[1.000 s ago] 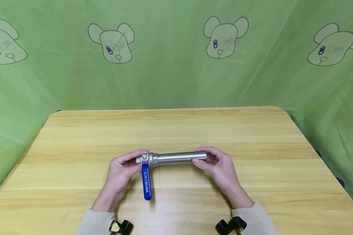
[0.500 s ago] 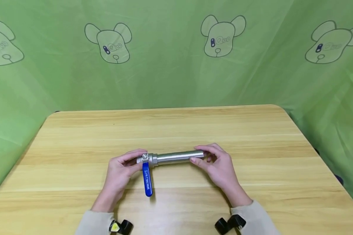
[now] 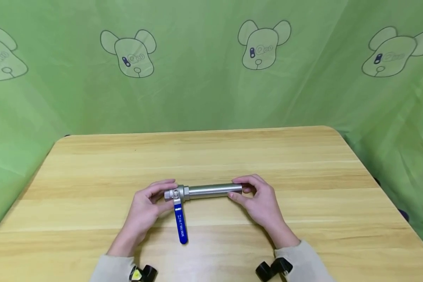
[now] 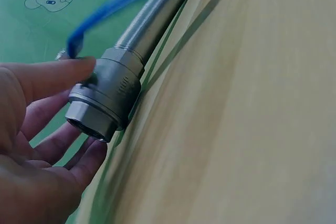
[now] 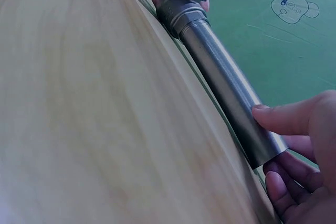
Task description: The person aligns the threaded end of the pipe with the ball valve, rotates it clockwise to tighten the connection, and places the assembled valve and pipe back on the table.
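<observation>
A steel ball valve [image 3: 176,193] with a blue lever handle [image 3: 181,224] is joined to a smooth steel pipe [image 3: 215,190]. Together they lie roughly level across the middle of the head view, the lever pointing toward the person. My left hand [image 3: 144,205] grips the valve body, thumb on the near side and fingers on the far side. At the other end, my right hand [image 3: 261,201] pinches the pipe's free end between thumb and fingers. In the left wrist view the valve's open hexagonal end [image 4: 92,121] shows; some fingertips are hidden behind the metal.
A wood-grain table [image 3: 211,156] lies beneath the hands. Green cloth [image 3: 197,98] printed with cartoon heads hangs behind and at the sides. Black devices [image 3: 275,268] are strapped at both sleeves.
The valve has rolled a little, so its lever swings from nearly straight down to slanting right in the head view. Both hands keep hold; the right end has shifted slightly left.
</observation>
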Demonstrator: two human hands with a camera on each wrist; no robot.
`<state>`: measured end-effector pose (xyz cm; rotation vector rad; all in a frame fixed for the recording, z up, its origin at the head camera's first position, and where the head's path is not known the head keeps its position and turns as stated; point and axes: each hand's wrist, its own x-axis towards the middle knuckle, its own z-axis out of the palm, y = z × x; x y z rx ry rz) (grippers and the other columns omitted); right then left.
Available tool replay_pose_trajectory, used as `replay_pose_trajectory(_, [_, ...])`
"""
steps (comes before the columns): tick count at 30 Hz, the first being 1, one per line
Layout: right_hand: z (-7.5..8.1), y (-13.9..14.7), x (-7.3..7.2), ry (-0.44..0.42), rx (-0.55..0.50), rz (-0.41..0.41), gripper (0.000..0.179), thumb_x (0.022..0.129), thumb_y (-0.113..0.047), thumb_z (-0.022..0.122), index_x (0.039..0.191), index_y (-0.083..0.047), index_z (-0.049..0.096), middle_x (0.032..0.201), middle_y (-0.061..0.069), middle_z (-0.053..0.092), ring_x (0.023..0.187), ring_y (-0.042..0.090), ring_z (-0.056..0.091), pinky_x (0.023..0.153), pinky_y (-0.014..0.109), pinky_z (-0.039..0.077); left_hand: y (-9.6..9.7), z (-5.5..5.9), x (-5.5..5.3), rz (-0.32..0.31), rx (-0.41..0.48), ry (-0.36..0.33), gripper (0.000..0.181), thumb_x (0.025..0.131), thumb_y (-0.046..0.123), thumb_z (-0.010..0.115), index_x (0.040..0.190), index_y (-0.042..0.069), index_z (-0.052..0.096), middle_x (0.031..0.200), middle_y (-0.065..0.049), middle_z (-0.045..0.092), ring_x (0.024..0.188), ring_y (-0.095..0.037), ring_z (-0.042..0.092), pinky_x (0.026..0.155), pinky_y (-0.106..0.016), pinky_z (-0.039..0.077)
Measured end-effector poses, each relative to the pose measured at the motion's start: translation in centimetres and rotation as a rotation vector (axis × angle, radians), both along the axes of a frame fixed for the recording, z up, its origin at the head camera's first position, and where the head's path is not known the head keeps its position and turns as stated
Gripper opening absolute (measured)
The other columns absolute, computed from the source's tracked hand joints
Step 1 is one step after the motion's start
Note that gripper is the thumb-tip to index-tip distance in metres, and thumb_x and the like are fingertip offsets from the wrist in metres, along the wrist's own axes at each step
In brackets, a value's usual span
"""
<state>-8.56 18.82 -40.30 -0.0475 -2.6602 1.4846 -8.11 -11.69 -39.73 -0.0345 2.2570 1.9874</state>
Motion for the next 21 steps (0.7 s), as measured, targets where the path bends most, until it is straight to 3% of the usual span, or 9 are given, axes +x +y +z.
replay_pose_trajectory(4, [0.0, 0.0, 0.1, -0.01, -0.02, -0.007, 0.033, 0.086, -0.017, 0.091, 0.117, -0.017, 0.081, 0.116, 0.004, 0.074, 0.099, 0.02, 0.062, 0.085, 0.022, 0.052, -0.2, -0.1, 0.2, 0.009, -0.034, -0.017, 0.057, 0.083, -0.01, 0.08, 0.136, 0.012, 0.073, 0.152, -0.01, 0.064, 0.147, -0.034, 0.057, 0.125, -0.038, 0.047])
replay_pose_trajectory(11, [0.2, 0.0, 0.1, -0.016, -0.022, -0.012, 0.033, 0.087, -0.017, 0.091, 0.118, -0.017, 0.081, 0.117, 0.005, 0.073, 0.1, 0.02, 0.062, 0.085, 0.021, 0.052, -0.4, 0.0, 0.0, 0.004, -0.02, -0.044, 0.056, 0.086, -0.009, 0.078, 0.138, 0.012, 0.072, 0.149, -0.013, 0.066, 0.142, -0.034, 0.062, 0.112, -0.025, 0.056])
replay_pose_trajectory(14, [0.4, 0.1, 0.1, -0.026, -0.022, -0.009, 0.033, 0.088, -0.018, 0.09, 0.119, -0.017, 0.08, 0.118, 0.005, 0.073, 0.102, 0.02, 0.062, 0.086, 0.02, 0.052, -0.5, 0.3, -0.1, -0.015, -0.03, -0.038, 0.056, 0.088, -0.009, 0.077, 0.139, 0.012, 0.07, 0.151, -0.014, 0.064, 0.144, -0.036, 0.06, 0.115, -0.031, 0.055])
replay_pose_trajectory(18, [0.8, 0.6, 0.2, -0.064, -0.035, 0.029, 0.036, 0.091, -0.023, 0.087, 0.125, -0.018, 0.078, 0.128, 0.004, 0.072, 0.111, 0.021, 0.066, 0.096, 0.025, 0.057, -1.1, 1.2, 0.1, -0.084, -0.221, 0.057, 0.06, 0.09, -0.008, 0.075, 0.145, 0.013, 0.067, 0.156, -0.015, 0.061, 0.147, -0.04, 0.056, 0.126, -0.05, 0.046])
replay_pose_trajectory(21, [1.4, 1.3, 0.6, -0.043, 0.021, 0.085, 0.047, 0.095, -0.034, 0.084, 0.136, -0.016, 0.073, 0.14, 0.006, 0.07, 0.123, 0.029, 0.069, 0.108, 0.042, 0.061, -1.9, 2.3, 0.3, -0.117, -0.447, 0.174, 0.06, 0.093, -0.003, 0.073, 0.15, 0.011, 0.062, 0.16, -0.018, 0.056, 0.149, -0.046, 0.051, 0.129, -0.063, 0.037])
